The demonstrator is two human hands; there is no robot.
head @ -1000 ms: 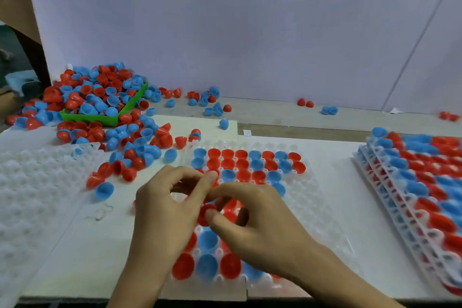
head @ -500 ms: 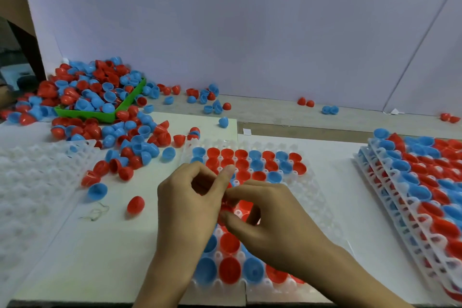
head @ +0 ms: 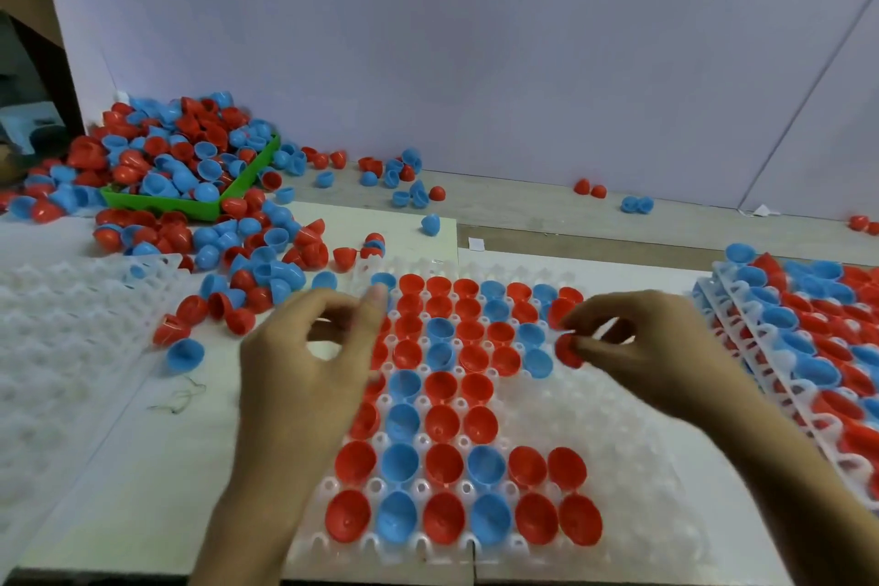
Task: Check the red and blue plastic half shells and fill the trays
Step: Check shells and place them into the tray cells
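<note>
Right now a red half shell sits pinched in the right hand fingers above the white tray, near its empty right-side pockets, probably for seating there. Left hand hovers over the tray's left edge, fingers loosely curled, holding nothing, presumably ready for the loose shells toward the tabletop's far-left corner.

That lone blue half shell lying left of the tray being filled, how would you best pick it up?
Pinch the rim of the blue half shell, thumb inside the cup and a finger on the outer dome, coming from above and to the right. It seems to lie tilted with its hollow facing up, so the thin edge is exposed; the smooth dome would probably slip.
</note>
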